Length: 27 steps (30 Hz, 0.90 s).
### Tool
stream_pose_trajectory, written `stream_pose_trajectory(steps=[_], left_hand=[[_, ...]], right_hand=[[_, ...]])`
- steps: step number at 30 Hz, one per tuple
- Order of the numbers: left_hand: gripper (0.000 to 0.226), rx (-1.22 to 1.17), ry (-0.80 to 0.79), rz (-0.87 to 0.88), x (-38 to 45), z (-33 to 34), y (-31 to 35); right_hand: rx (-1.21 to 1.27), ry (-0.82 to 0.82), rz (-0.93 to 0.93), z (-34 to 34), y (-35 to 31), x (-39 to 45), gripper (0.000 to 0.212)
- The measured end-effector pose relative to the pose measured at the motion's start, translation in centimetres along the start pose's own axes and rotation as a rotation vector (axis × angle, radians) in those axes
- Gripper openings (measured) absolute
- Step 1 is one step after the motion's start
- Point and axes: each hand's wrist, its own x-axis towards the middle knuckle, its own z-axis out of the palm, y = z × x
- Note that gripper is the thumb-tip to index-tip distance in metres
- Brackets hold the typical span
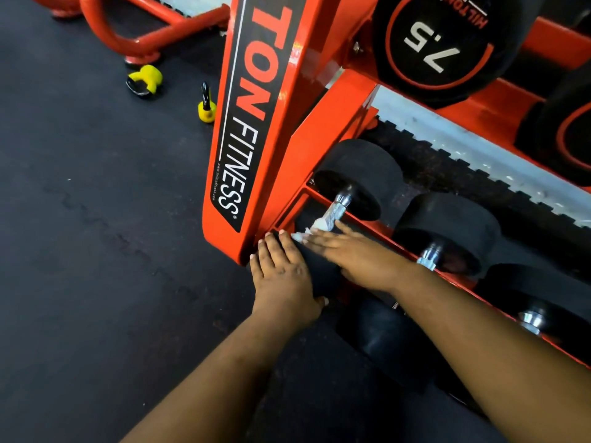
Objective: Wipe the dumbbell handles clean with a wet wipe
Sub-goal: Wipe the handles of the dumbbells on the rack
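— Dark rubber floor [96, 219] fills the left side. What stands on it?

— An orange rack [256, 129] lettered "FITNESS", with black dumbbells on its low shelf and a "7.5" dumbbell [438, 43] on the shelf above, far right.

— Where is the one being cleaned?

— Leftmost on the low shelf. Its far head [361, 177] and knurled metal handle [335, 209] show; the near head lies under both hands.

— How do the hands lie?

— The left hand [284, 276] rests flat on the near head, fingers straight and together, tips by the rack's post. The right hand [358, 257] reaches across from the right, fingers extended, pressing a white wet wipe [311, 230] against the handle's near end.

— Anything else around?

— A neighbouring dumbbell [447, 231] just right, and two yellow kettlebells [144, 79] on the far floor, one tipped over.
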Motion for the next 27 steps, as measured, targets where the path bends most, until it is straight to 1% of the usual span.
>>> stream_pose_trajectory(steps=[1, 4, 6, 10, 12, 15, 16, 18, 20, 21, 24, 27], left_hand=[[0.142, 0.000, -0.003, 0.000, 0.0, 0.0, 0.0], [0.142, 0.005, 0.006, 0.006, -0.1, 0.1, -0.1], [0.142, -0.003, 0.017, 0.005, 0.0, 0.3, -0.1], [0.142, -0.011, 0.040, 0.005, 0.2, 0.6, -0.2], [0.142, -0.012, 0.029, 0.002, 0.3, 0.7, -0.1], [0.142, -0.019, 0.023, 0.006, 0.2, 0.5, -0.1], [0.142, -0.020, 0.025, 0.007, 0.1, 0.5, -0.1], [0.142, -0.024, 0.024, 0.010, 0.1, 0.5, -0.2], [0.142, -0.020, 0.032, 0.009, 0.2, 0.7, -0.2], [0.142, -0.013, 0.038, 0.009, 0.3, 0.7, -0.2], [0.141, -0.013, 0.030, 0.016, 0.3, 0.8, -0.2], [0.142, -0.017, 0.044, 0.014, 0.1, 0.7, -0.2]], right_hand=[[-0.048, -0.015, 0.023, 0.1, -0.1, 0.4, 0.090], [-0.212, -0.016, 0.121, 0.6, -0.7, 2.2, 0.074], [-0.250, -0.005, 0.136, 0.9, -0.7, 2.2, 0.072], [-0.265, 0.032, 0.049, 1.2, 0.6, -0.1, 0.085], [-0.238, 0.036, 0.026, 0.8, 0.9, 0.4, 0.079], [-0.099, 0.001, 0.036, -0.4, 0.2, 2.7, 0.060], [-0.066, -0.011, 0.027, -0.7, -0.1, 3.2, 0.059], [-0.034, -0.048, 0.002, -0.7, -0.2, 2.8, 0.065], [-0.044, -0.031, -0.057, -0.3, 0.6, 1.1, 0.073], [-0.069, -0.010, -0.076, -0.1, 1.0, 0.3, 0.073], [-0.163, -0.004, -0.118, -0.3, 1.3, 1.0, 0.065], [-0.184, -0.071, -0.060, -1.6, 0.3, 3.8, 0.055]])
